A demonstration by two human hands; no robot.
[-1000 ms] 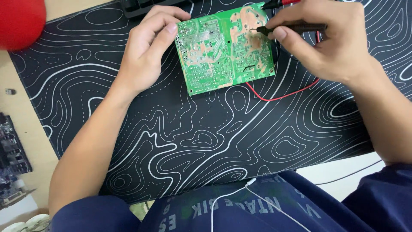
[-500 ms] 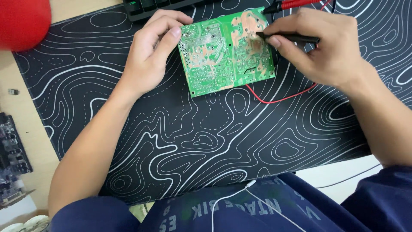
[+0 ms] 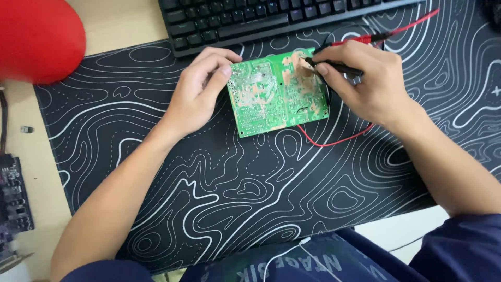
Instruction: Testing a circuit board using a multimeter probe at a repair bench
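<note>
A green circuit board lies solder side up on a black desk mat with white contour lines. My left hand steadies the board's left edge with its fingertips. My right hand grips a black test probe like a pen, its tip touching the board's upper right area. A red test probe lies just behind that hand, and a red lead loops out from under the board.
A black keyboard runs along the mat's far edge. A red rounded object sits at the top left. Another dark circuit board rests at the left edge on the wooden desk.
The view has shifted, so the board and both hands sit lower in frame and the keyboard shows. The black probe tip stays on the board's upper right.
</note>
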